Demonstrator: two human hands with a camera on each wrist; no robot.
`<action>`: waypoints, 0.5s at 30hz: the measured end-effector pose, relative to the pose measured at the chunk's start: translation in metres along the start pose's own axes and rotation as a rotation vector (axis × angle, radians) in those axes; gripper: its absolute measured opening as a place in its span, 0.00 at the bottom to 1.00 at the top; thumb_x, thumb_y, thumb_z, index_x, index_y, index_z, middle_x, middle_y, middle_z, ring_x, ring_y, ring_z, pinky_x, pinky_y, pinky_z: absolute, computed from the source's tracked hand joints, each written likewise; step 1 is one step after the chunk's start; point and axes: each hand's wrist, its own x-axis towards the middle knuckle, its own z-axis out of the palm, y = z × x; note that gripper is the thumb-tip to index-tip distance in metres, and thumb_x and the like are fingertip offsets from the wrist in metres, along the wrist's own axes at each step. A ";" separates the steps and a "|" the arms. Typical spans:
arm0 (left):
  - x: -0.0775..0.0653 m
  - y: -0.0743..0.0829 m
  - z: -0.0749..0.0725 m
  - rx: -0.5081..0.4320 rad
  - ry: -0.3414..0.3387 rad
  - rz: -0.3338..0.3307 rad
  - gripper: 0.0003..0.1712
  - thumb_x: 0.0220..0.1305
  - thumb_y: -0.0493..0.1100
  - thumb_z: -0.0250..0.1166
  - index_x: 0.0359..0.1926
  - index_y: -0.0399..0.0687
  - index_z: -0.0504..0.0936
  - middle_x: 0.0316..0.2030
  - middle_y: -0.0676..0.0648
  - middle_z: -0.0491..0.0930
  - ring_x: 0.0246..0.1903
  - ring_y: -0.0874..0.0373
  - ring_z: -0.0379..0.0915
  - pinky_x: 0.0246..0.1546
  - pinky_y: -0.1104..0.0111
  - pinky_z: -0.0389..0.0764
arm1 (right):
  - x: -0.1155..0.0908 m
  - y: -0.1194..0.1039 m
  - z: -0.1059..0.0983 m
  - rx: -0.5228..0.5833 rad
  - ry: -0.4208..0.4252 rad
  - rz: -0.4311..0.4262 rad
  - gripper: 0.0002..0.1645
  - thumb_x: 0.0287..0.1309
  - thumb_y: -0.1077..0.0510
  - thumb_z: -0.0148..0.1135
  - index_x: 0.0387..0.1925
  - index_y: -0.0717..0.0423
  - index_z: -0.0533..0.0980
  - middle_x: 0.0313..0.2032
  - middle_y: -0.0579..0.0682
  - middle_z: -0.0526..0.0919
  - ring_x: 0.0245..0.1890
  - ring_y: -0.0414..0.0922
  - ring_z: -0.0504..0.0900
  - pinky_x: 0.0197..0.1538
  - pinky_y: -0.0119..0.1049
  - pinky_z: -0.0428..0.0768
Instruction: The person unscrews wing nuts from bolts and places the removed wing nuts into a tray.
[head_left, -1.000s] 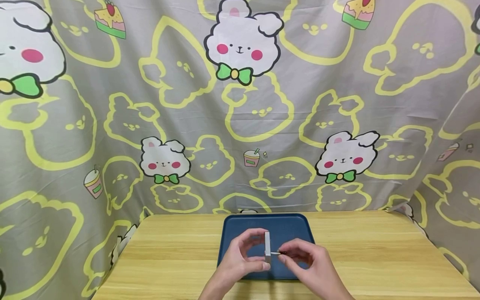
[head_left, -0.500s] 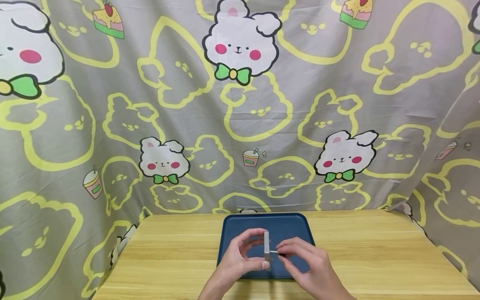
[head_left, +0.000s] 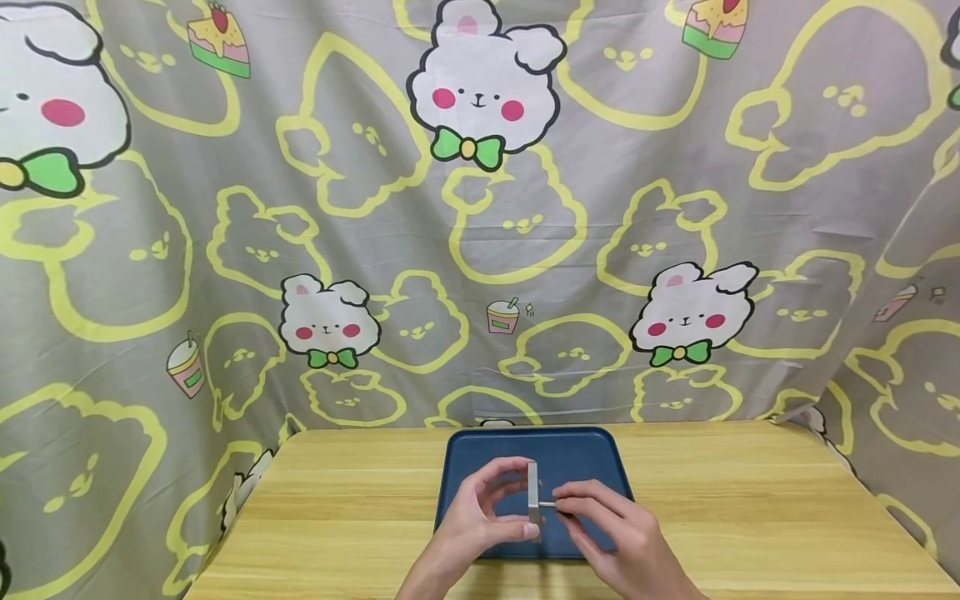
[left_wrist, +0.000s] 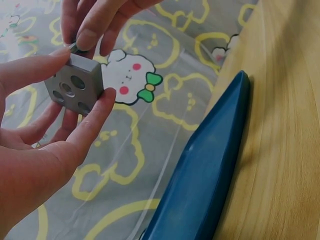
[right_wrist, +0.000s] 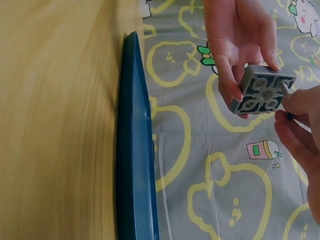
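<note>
A square grey block [right_wrist: 265,94] with holes through its face is held up on edge, in front of the tray as seen from the head view. It is clamped along its edges between the thumb and fingers of the left hand [head_left: 478,521]. A thin metal rod [head_left: 547,504] is pinched by the right hand [head_left: 622,527] and pointed at the block near one corner; how far its tip is seated cannot be told. If the rod were tilted, it could bind or miss the recess; if pressed hard, the block could be pivoted out of a grip kept to its edges. Were the pinch loosened, the rod might be dropped onto the blue tray [head_left: 543,442] or rolled across the wooden counter [head_left: 345,487], before the patterned cloth [head_left: 420,237].
</note>
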 end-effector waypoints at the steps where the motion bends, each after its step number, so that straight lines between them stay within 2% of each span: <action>1: 0.000 0.000 0.000 -0.001 0.001 0.001 0.36 0.58 0.28 0.73 0.67 0.36 0.72 0.62 0.41 0.74 0.63 0.40 0.70 0.52 0.56 0.85 | 0.000 0.000 0.000 0.001 0.002 0.009 0.12 0.73 0.51 0.61 0.45 0.54 0.84 0.44 0.48 0.85 0.39 0.42 0.86 0.47 0.23 0.82; 4: 0.000 0.000 0.000 -0.002 0.008 0.006 0.36 0.57 0.28 0.73 0.67 0.37 0.72 0.62 0.41 0.74 0.64 0.39 0.69 0.52 0.54 0.85 | 0.000 -0.001 -0.001 0.031 0.007 0.058 0.11 0.67 0.54 0.69 0.47 0.54 0.84 0.45 0.49 0.85 0.40 0.43 0.86 0.48 0.24 0.83; 6: 0.000 -0.001 0.000 0.004 0.014 0.016 0.37 0.57 0.28 0.73 0.67 0.37 0.72 0.63 0.41 0.73 0.64 0.39 0.69 0.52 0.54 0.85 | -0.001 -0.003 -0.002 0.056 0.014 0.112 0.16 0.58 0.62 0.75 0.49 0.53 0.83 0.46 0.49 0.85 0.40 0.44 0.87 0.47 0.24 0.83; 8: -0.001 -0.001 0.000 0.012 0.018 0.028 0.37 0.56 0.28 0.73 0.67 0.37 0.72 0.63 0.41 0.73 0.64 0.39 0.68 0.53 0.53 0.84 | -0.001 -0.005 -0.004 0.087 0.014 0.203 0.24 0.52 0.70 0.77 0.50 0.51 0.83 0.46 0.50 0.86 0.41 0.45 0.87 0.45 0.25 0.84; 10: -0.001 -0.001 0.000 0.025 0.021 0.041 0.37 0.55 0.27 0.73 0.67 0.37 0.72 0.63 0.41 0.73 0.65 0.38 0.67 0.53 0.53 0.84 | 0.000 -0.009 -0.006 0.118 0.016 0.321 0.28 0.49 0.74 0.75 0.51 0.50 0.83 0.45 0.50 0.86 0.41 0.44 0.87 0.43 0.27 0.85; 11: 0.000 -0.001 0.000 0.034 0.022 0.048 0.37 0.55 0.27 0.73 0.67 0.37 0.72 0.63 0.41 0.73 0.65 0.38 0.67 0.54 0.54 0.84 | 0.001 -0.010 -0.008 0.136 0.014 0.396 0.27 0.52 0.74 0.74 0.51 0.48 0.83 0.45 0.49 0.87 0.41 0.43 0.87 0.43 0.28 0.85; 15: 0.000 -0.001 0.000 0.055 0.024 0.063 0.38 0.54 0.25 0.73 0.66 0.37 0.72 0.63 0.40 0.72 0.66 0.40 0.67 0.54 0.56 0.84 | 0.007 -0.013 -0.012 0.282 0.008 0.741 0.13 0.64 0.66 0.68 0.48 0.50 0.84 0.42 0.50 0.88 0.41 0.43 0.89 0.43 0.34 0.88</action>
